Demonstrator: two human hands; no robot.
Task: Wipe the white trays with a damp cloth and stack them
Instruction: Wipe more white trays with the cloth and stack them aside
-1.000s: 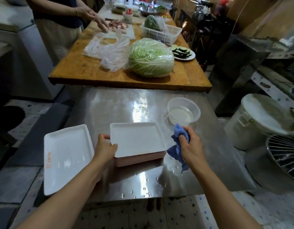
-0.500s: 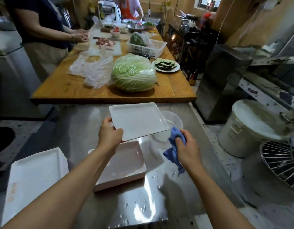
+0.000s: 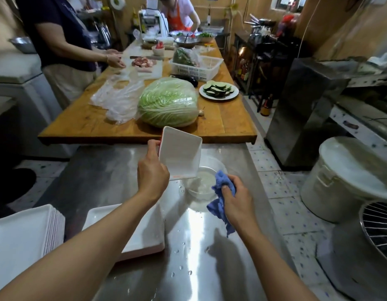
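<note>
The left hand [image 3: 153, 177] is gripping a white rectangular plastic tray [image 3: 180, 156] by its edge, tilting it steeply above a clear round plastic bowl [image 3: 201, 181] on the wet steel desk [image 3: 114, 170], while the right hand [image 3: 237, 202] is clutching a crumpled blue cloth [image 3: 223, 192] just beside the bowl.

Tray stack [image 3: 21, 237] left of tray [image 3: 144, 233], bowl [image 3: 201, 183] right, cabbage [image 3: 168, 103] behind

Open steel: desk [image 3: 114, 177] left of centre.
Blocked right: bowl [image 3: 201, 181].
Blocked near-left: tray stack [image 3: 25, 235], single tray [image 3: 144, 233].
</note>
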